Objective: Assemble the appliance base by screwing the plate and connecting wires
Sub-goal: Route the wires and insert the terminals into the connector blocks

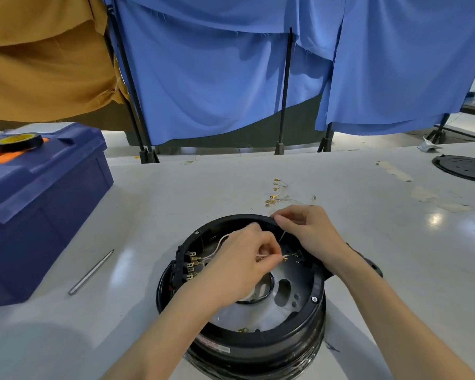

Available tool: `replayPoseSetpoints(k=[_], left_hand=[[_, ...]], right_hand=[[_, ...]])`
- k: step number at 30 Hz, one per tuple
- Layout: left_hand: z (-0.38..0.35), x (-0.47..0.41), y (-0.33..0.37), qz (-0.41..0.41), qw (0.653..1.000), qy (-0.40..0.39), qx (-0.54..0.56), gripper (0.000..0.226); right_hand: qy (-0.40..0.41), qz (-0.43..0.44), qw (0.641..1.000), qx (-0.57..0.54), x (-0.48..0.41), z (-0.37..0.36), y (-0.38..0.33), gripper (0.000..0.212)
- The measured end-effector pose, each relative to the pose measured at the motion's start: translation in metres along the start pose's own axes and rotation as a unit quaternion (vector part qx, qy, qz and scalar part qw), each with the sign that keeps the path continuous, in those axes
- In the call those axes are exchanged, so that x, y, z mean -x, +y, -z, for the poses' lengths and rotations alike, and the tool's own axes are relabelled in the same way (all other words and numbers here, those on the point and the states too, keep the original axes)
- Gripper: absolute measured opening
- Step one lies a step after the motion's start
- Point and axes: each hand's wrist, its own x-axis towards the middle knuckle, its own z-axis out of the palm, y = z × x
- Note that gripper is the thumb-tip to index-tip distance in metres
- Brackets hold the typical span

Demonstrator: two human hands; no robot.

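Round black appliance base [258, 344], open side up, standing on the white counter [368, 229] at near centre; grey perforated metal plate [294, 286] inside, a row of brass tabs [191, 263] at its left wall. Left hand [239, 267]: grip pinched on a white wire [220, 239] over the plate. Right hand [307, 231]: at the far rim, grip pinched on a thin wire [283, 235]. Loose brass terminals [274, 193] just beyond. Metal bit [91, 272] and blue toolbox [39, 204] to the left.
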Motion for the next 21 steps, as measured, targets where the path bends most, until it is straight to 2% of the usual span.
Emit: replayPoseSetpoints(k=[5,21], left_hand=[[-0.012,-0.008,0.004,-0.016,0.998,0.0,-0.057,0.013],[-0.023,-0.005,0.006,-0.029,0.997,0.043,-0.062,0.008]], right_hand=[[0.013,-0.009,0.999,-0.051,-0.001,0.0,0.007,0.009],[0.014,-0.002,0.997,-0.072,-0.002,-0.002,0.014,0.011]])
